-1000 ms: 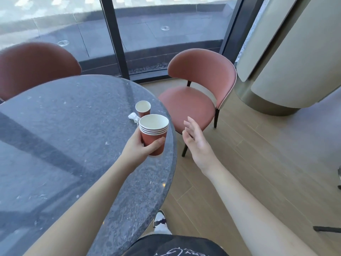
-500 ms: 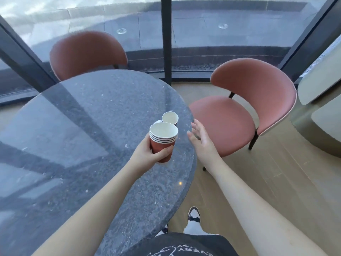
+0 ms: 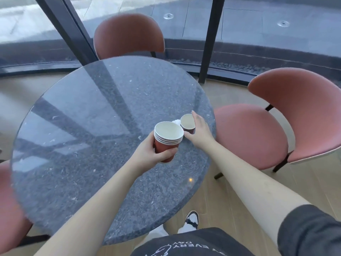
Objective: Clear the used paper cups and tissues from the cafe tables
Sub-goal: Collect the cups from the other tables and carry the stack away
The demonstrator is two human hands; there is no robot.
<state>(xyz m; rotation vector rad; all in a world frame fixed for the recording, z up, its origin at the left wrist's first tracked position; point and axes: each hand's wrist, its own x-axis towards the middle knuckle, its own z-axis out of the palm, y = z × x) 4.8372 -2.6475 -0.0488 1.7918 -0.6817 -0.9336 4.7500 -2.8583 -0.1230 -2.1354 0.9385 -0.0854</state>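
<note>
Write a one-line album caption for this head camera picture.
Left hand holds a stack of cups; right hand reaches around the last cup on the table.

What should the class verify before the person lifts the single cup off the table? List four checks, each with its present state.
1. Left hand grips the stack of red paper cups firmly: ok.
2. Right hand is closed round the single red paper cup: not ok, fingers only alongside it.
3. Single cup is empty: cannot tell.
4. White crumpled tissue on the round grey stone table has been collected: not ok, it lies behind the cups.
</note>
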